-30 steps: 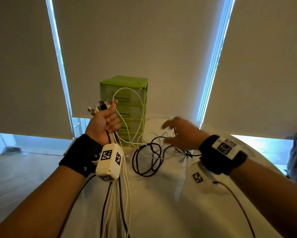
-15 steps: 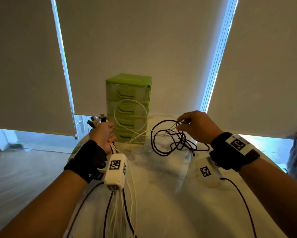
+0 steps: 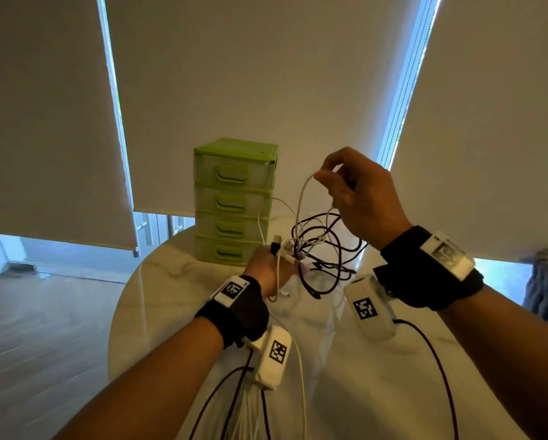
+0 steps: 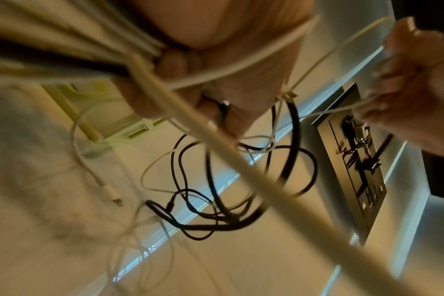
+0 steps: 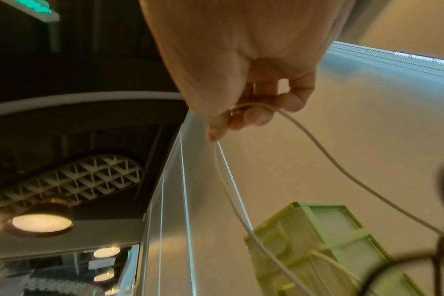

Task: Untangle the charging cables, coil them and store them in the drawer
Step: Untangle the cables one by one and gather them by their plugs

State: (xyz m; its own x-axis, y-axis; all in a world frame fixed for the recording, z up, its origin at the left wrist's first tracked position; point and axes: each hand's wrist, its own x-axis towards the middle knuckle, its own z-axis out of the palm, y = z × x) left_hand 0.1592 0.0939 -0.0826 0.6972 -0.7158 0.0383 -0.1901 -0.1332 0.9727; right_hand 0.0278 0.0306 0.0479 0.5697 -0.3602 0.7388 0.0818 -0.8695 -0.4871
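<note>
— Head view first: what are the hands doing?
— Low over the white marble table, the left hand is closed round a bundle of cable ends, plugs sticking up past the knuckles. Raised to its right, the right hand pinches a white cable that loops down into a tangle of black and white cables hanging between the hands.
— And the drawer?
— A green four-drawer unit stands at the far side of the table, left of the tangle, every drawer shut.
— Left wrist view?
— Blurred, but the left hand has its fingers curled tight on white and black strands; black loops dangle below, and a white plug end lies on the table. Right hand at the frame's right, holding thin white strands.
— Right wrist view?
— Thumb and fingertips of the right hand nip the white cable, which runs down both ways toward the green unit.
</note>
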